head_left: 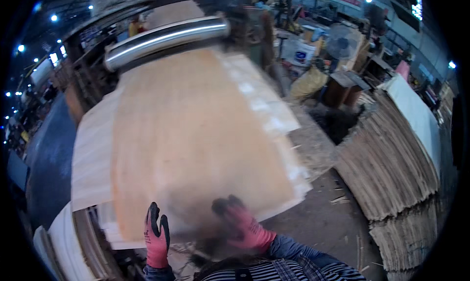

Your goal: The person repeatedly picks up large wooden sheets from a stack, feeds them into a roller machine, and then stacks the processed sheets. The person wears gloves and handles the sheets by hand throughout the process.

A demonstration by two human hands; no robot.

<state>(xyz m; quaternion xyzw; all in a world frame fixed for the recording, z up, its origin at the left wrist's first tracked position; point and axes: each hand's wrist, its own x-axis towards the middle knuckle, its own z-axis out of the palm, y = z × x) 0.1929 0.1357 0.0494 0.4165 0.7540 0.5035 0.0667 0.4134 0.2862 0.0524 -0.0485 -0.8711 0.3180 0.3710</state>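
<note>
I have my pink-gloved, dark-fingertipped left hand [156, 237] raised at the near end of the broad, thin, tan wood sheet [186, 119], fingers upright, thumb apart, gripping nothing I can see. My matching right hand [242, 227] is blurred over the same end, fingers loosely spread with no grip evident; I can't tell whether it touches. The sheet lies in front of me, reaching toward the shiny, cylindrical metal roller [166, 41]. To guide it well, I'd use flat palms and even pressure on both sides, square it to the roller and stay well clear of that. Its grain runs lengthwise, smooth and faintly streaked, over paler, ragged-edged sheets [93, 153]. At right, the tall brown stack of thin layers [391, 153] looks coarse, its edges rough and wavy.
</note>
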